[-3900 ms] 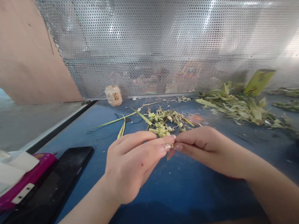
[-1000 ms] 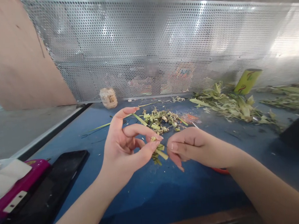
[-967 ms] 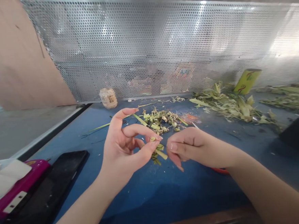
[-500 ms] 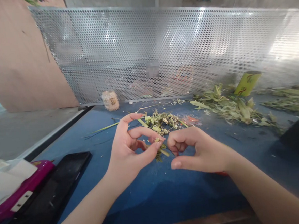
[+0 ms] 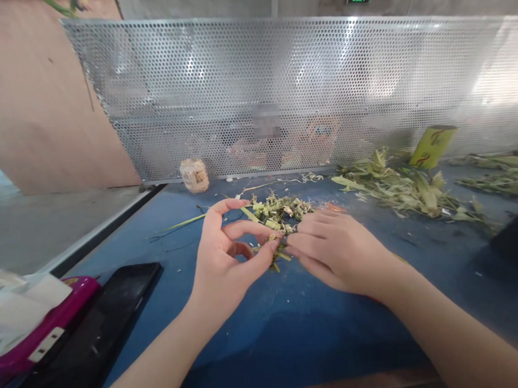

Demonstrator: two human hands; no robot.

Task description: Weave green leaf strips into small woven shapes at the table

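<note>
My left hand [image 5: 228, 261] hovers over the blue table [image 5: 260, 336], its thumb and middle finger pinched on a small piece of green plant stem [image 5: 275, 253]; the index finger curls up apart. My right hand [image 5: 334, 251] comes in from the right with its fingers together, their tips touching the same stem piece right at my left fingertips. What the right fingers grip is hidden under them. Just behind both hands lies a small pile of cut green plant bits [image 5: 280, 209].
A larger heap of green leaves [image 5: 400, 187] lies at the right back, by a yellow-green box [image 5: 430, 145]. A perforated metal screen [image 5: 278, 92] closes the back. A black phone [image 5: 96, 341] and a pink case [image 5: 34, 340] lie at the left. A small jar [image 5: 194, 175] stands by the screen.
My right hand, curled loosely half a second ago with thumb out, has turned palm down and moved left onto the stem piece. My left hand keeps its pinch.
</note>
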